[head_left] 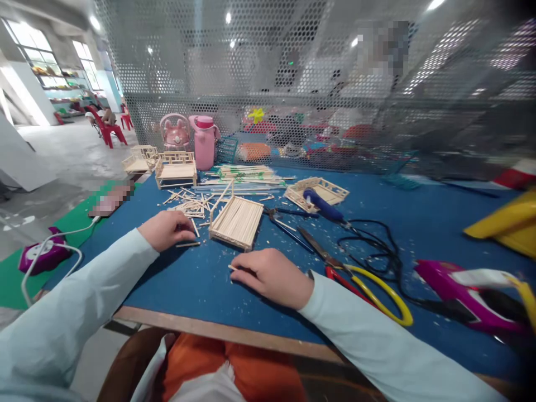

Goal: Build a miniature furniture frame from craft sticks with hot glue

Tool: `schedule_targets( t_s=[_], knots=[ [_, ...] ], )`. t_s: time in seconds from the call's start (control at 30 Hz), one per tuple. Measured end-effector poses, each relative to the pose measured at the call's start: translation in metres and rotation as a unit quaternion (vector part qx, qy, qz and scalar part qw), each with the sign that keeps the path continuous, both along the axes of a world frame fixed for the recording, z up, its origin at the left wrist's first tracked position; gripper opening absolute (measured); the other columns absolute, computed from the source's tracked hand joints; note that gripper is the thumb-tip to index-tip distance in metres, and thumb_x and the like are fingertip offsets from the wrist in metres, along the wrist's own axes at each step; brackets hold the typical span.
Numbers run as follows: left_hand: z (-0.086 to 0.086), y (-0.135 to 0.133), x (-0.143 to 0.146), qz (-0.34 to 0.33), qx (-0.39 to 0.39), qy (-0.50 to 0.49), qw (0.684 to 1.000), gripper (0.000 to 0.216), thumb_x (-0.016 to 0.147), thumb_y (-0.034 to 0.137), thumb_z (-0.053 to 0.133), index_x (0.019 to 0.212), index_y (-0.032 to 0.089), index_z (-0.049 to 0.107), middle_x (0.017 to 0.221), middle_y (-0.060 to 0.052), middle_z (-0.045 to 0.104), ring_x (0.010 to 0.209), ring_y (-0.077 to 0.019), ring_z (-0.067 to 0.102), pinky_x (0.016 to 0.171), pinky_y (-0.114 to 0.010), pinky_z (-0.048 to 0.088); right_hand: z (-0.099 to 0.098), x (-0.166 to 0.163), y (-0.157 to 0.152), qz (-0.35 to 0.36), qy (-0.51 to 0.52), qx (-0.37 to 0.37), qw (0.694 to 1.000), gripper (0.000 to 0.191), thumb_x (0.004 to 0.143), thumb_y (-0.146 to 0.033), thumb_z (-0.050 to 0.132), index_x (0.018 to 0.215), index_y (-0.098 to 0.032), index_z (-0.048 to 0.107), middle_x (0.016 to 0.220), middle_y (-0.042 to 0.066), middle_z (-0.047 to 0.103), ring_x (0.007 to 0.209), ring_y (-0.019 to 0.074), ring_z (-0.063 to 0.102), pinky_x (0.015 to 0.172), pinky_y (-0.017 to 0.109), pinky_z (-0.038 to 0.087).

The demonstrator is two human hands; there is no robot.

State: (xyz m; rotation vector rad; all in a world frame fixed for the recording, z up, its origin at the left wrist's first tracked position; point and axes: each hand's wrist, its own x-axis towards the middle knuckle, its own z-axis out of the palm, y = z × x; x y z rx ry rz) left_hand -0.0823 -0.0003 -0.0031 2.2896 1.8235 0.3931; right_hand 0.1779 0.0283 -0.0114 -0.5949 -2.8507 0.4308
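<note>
Between the thumb and forefinger of my right hand (272, 276) is the pale end of a short wooden stick (231, 268); the rest is covered by the fingers. My left hand (165, 230) rests low over the table with fingers curled, and whether they grip anything is hidden. One thin wooden stick (195, 228) lies at its fingertips, and a second short stick (188, 244) is just below. Ahead of both hands stands a small model bed (237, 220) made of sticks, its slatted top tilted and an upright frame at its left. Loose sticks (190, 202) are scattered behind the left hand.
Scissors (330, 259), pliers (276, 215) and a blue-handled tool (324, 206) with black cord lie to the right. A purple tool (464, 296) is farther right. Behind are stick models (176, 169), bundled sticks (247, 174), a pink bottle (204, 144) and a perforated metal screen (268, 72).
</note>
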Motion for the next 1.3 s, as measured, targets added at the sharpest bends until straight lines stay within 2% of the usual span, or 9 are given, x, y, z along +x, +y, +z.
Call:
schedule_targets(
  t_s=[0.17,0.33,0.47,0.63,0.77,0.97,1.1,1.2,1.3],
  knots=[
    [0.000,-0.005,0.007,0.018,-0.091,0.049,0.994,0.017,0.071,0.034,0.061,0.072,0.017,0.064,0.067,-0.001,0.063,0.064,-0.0141,0.055,0.058,-0.022,0.037,-0.007,-0.001,-0.002,-0.073,-0.039,0.086,0.993,0.023,0.087,-0.033,0.046,0.092,-0.019,0.063,0.090,0.006,0.068,0.083,0.0179,0.063,0.067,0.025,0.041],
    [0.001,0.007,-0.003,0.044,-0.031,0.097,0.994,0.015,0.075,0.024,0.055,0.084,0.019,0.065,0.080,-0.003,0.064,0.073,-0.0161,0.057,0.066,-0.024,0.041,-0.006,0.000,-0.006,-0.089,-0.023,0.117,0.989,0.027,0.085,-0.040,0.047,0.095,-0.019,0.062,0.091,0.006,0.068,0.083,0.0171,0.062,0.066,0.025,0.040],
    [-0.006,0.017,-0.007,-0.025,0.014,0.084,0.996,0.028,0.078,0.023,0.050,0.104,0.020,0.062,0.090,-0.006,0.061,0.081,-0.0164,0.057,0.075,-0.026,0.042,-0.005,0.001,-0.007,-0.081,-0.012,0.134,0.987,0.028,0.085,-0.040,0.046,0.084,-0.017,0.063,0.081,0.006,0.068,0.075,0.0161,0.062,0.060,0.025,0.035],
    [-0.012,0.018,-0.008,-0.040,0.037,0.068,0.996,0.018,0.080,0.023,0.048,0.079,0.018,0.065,0.084,-0.007,0.059,0.077,-0.0163,0.055,0.073,-0.027,0.043,-0.003,0.001,-0.008,-0.075,-0.018,0.142,0.987,0.027,0.085,-0.037,0.047,0.075,-0.017,0.061,0.073,0.006,0.067,0.067,0.0156,0.060,0.054,0.026,0.029],
    [-0.015,0.012,-0.004,-0.050,0.062,0.102,0.992,0.015,0.080,0.020,0.047,0.076,0.017,0.061,0.081,-0.007,0.058,0.078,-0.0183,0.053,0.072,-0.030,0.042,-0.002,0.000,-0.010,-0.070,-0.027,0.137,0.988,0.025,0.085,-0.034,0.048,0.072,-0.017,0.060,0.071,0.005,0.066,0.065,0.0147,0.059,0.054,0.026,0.028],
    [-0.028,0.002,0.003,0.042,0.054,0.093,0.993,0.015,0.081,0.018,0.044,0.083,0.016,0.059,0.084,-0.008,0.062,0.081,-0.0204,0.055,0.074,-0.032,0.043,-0.002,0.000,-0.009,-0.047,-0.043,0.141,0.988,0.025,0.085,-0.034,0.047,0.072,-0.017,0.059,0.072,0.004,0.066,0.065,0.0137,0.058,0.053,0.025,0.027],
    [-0.031,-0.006,0.003,0.086,0.102,0.105,0.986,0.021,0.084,0.018,0.039,0.077,0.014,0.058,0.078,-0.011,0.061,0.077,-0.0226,0.055,0.076,-0.036,0.042,-0.002,0.001,-0.009,-0.044,-0.003,0.144,0.989,0.028,0.084,-0.036,0.048,0.065,-0.017,0.057,0.065,0.003,0.063,0.060,0.0123,0.056,0.052,0.025,0.026],
    [-0.023,-0.019,0.017,0.107,0.184,0.045,0.976,0.025,0.086,0.021,0.033,0.077,0.016,0.056,0.079,-0.010,0.058,0.077,-0.0213,0.054,0.075,-0.035,0.042,0.000,0.003,-0.009,-0.045,0.079,0.133,0.987,0.031,0.085,-0.036,0.046,0.061,-0.017,0.055,0.060,0.002,0.060,0.057,0.0108,0.053,0.052,0.024,0.028],
    [-0.009,-0.035,0.052,0.078,0.219,-0.131,0.964,0.021,0.087,0.022,0.030,0.085,0.019,0.050,0.084,-0.006,0.056,0.078,-0.0168,0.054,0.074,-0.029,0.043,0.003,0.004,-0.011,-0.054,0.198,0.114,0.972,0.024,0.082,-0.040,0.050,0.079,-0.017,0.055,0.069,0.002,0.060,0.062,0.0121,0.054,0.056,0.023,0.035]
  ],
)
